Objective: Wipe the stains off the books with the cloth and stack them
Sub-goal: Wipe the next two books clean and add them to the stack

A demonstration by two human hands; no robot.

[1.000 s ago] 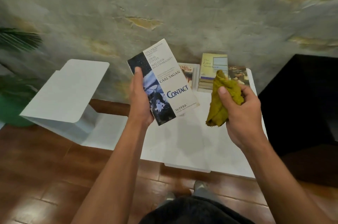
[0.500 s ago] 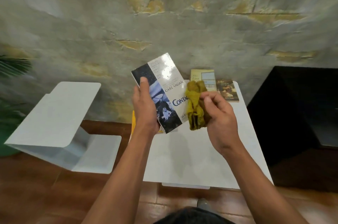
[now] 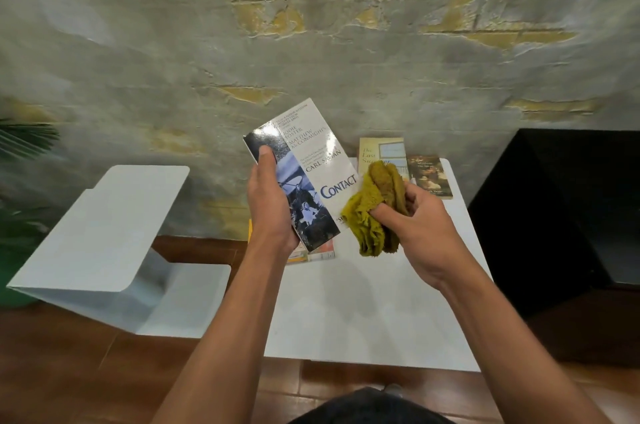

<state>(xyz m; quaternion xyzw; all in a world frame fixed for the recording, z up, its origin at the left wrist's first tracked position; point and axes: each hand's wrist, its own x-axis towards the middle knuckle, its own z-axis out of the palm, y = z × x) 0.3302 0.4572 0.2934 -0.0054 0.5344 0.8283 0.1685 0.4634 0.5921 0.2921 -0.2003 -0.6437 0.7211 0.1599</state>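
Note:
My left hand [image 3: 272, 207] grips a white and dark-blue paperback titled Contact [image 3: 311, 160], held up tilted above the white table [image 3: 363, 312]. My right hand [image 3: 420, 229] clutches a bunched olive-green cloth [image 3: 372, 215], which touches the lower right corner of that book's cover. Behind the cloth a cream-covered book [image 3: 381, 150] tops a small stack at the table's far edge. A dark brown book [image 3: 429, 175] lies flat beside it. An orange-edged book [image 3: 311, 255] lies on the table under the held paperback, mostly hidden.
A white folded-metal side table [image 3: 114, 236] stands to the left over a brown tiled floor [image 3: 69, 371]. A black cabinet [image 3: 568, 215] sits on the right. Green plant leaves [image 3: 24, 139] show at the far left. A rough plastered wall is right behind the table.
My right hand has brought the cloth leftward from beside the book until it presses on the cover's lower right corner. The camera view has tilted and shifted; the book stays in my left hand.

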